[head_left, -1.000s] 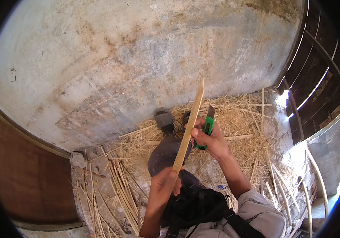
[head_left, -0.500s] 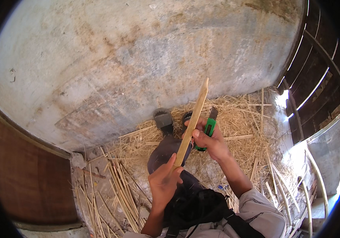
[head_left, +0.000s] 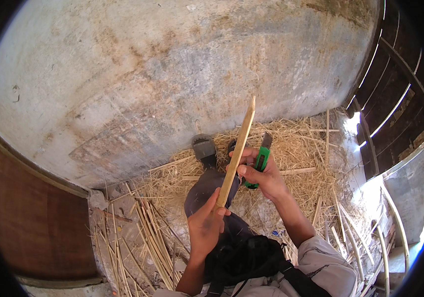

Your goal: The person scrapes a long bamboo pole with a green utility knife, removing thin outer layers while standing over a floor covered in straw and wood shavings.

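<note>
A flat strip of split bamboo or wood (head_left: 238,153), cut to a point at its far end, slants up and away in front of me. My left hand (head_left: 207,222) grips its near end between thumb and fingers. Against the strip's middle rest the thumb and fingers of my right hand (head_left: 266,175). That same hand holds a green utility knife (head_left: 261,161), its grey blade standing out at the top, beside the strip and apart from it. Part of the knife's handle is hidden by my fingers.
Pale shavings (head_left: 296,133) cover the floor ahead. Long thin strips (head_left: 152,237) lie in a bundle at the left, with more sticks (head_left: 355,242) at the right. A stained wall (head_left: 172,89) rises in front, and a brown panel (head_left: 38,213) stands left.
The strip has turned slightly, its tip shifting a little left and its narrow edge showing more. My left hand has moved slightly up. The knife stays nearly in place.
</note>
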`<control>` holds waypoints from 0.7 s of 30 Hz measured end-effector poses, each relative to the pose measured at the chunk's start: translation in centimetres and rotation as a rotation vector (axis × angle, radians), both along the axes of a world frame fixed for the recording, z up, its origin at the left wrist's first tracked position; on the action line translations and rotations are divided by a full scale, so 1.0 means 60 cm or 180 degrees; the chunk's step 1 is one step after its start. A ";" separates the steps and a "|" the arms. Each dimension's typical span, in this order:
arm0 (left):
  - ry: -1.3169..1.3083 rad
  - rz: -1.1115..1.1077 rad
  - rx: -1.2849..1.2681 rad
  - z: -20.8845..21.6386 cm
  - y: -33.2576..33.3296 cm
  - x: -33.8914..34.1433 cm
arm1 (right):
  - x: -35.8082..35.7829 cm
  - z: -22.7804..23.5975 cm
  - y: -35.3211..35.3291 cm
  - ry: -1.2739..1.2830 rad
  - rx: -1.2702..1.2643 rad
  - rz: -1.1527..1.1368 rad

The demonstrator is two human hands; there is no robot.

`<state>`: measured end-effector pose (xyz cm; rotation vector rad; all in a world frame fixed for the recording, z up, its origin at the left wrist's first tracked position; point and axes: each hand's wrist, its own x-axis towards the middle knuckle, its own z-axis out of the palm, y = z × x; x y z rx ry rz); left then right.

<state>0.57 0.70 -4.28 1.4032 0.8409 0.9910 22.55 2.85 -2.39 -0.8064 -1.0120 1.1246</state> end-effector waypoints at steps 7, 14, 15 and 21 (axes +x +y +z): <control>0.0064 0.0301 0.0305 -0.010 0.000 -0.004 | 0.000 0.012 -0.028 -0.1337 0.0224 -0.0517; 0.0245 0.0507 0.0124 0.003 -0.002 -0.002 | -0.013 -0.018 -0.047 -0.3475 0.1207 -0.1157; 0.0272 0.0516 0.0112 0.004 -0.002 -0.003 | -0.012 -0.021 -0.048 -0.3557 0.1252 -0.1160; 0.0345 0.0545 0.0039 0.005 0.002 -0.005 | -0.015 -0.019 -0.050 -0.3900 0.1454 -0.1285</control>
